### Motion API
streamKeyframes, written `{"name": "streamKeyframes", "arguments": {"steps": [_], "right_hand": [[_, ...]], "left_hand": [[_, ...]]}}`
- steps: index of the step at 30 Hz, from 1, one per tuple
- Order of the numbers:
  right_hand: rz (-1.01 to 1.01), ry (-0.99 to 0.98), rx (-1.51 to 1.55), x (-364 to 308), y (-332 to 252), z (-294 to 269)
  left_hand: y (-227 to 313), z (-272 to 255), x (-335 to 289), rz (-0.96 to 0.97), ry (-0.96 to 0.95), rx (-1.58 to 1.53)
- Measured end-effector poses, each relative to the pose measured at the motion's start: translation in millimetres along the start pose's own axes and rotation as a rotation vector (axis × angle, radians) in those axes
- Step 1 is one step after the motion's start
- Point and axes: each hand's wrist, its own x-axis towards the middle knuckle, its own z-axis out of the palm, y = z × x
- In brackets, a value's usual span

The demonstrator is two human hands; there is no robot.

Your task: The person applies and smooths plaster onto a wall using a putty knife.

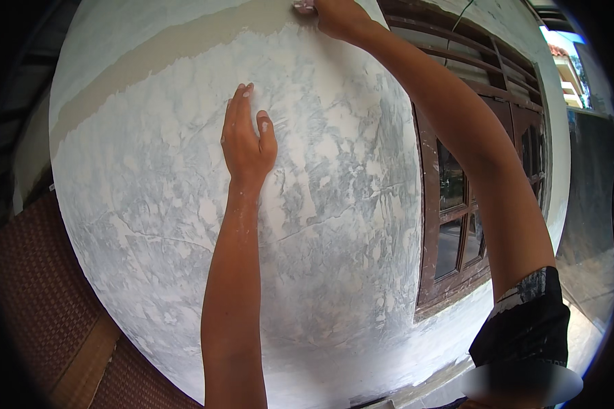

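Note:
A wall (320,266) with patchy white and grey filler fills the middle of the view, with a beige-grey band (164,54) running across its upper part. My left hand (247,136) rests against or just over the wall below that band. Its fingers are stretched out, the thumb stands apart, and pale specks dot the skin. Reaching up to the top edge, my right hand (343,19) is closed round a small pink-and-white thing (304,5) at the band's right end. The picture's edge cuts that thing off, so its kind is unclear.
Right of the patched surface is a brown wooden window frame (426,273) with glass panes, and a thin dark cable hangs over its upper bars. Brown woven panels (41,273) stand at the lower left. A dark panel (593,184) stands at the far right.

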Motion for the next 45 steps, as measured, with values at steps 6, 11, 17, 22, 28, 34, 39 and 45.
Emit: {"name": "streamKeyframes", "arguments": {"steps": [6, 11, 17, 22, 28, 34, 39, 45], "right_hand": [[-0.133, -0.291, -0.013, -72, -75, -14], [-0.017, -0.046, 0.004, -23, -50, -13], [0.029, -0.072, -0.166, -14, 1, 13], [-0.074, -0.137, 0.005, -90, -79, 9], [0.086, -0.272, 0.272, -161, -152, -40], [0.386, -0.442, 0.498, -211, -169, -102], [0.697, -0.599, 0.725, -252, -185, -127], [0.925, -0.705, 1.039, -318, -202, -155]], "left_hand": [[-6, -10, -2, -0.011, -0.010, 0.014], [-7, -8, -1, -0.001, -0.006, 0.007], [-1, 0, 0, 0.016, 0.006, -0.019], [-3, -9, -1, 0.006, 0.019, 0.000], [-5, -35, -27, -0.111, 0.030, -0.190], [17, -75, -67, -0.285, -0.063, -0.239], [39, -126, -107, -0.281, -0.110, -0.148], [104, -179, -155, -0.383, -0.237, -0.067]]}}
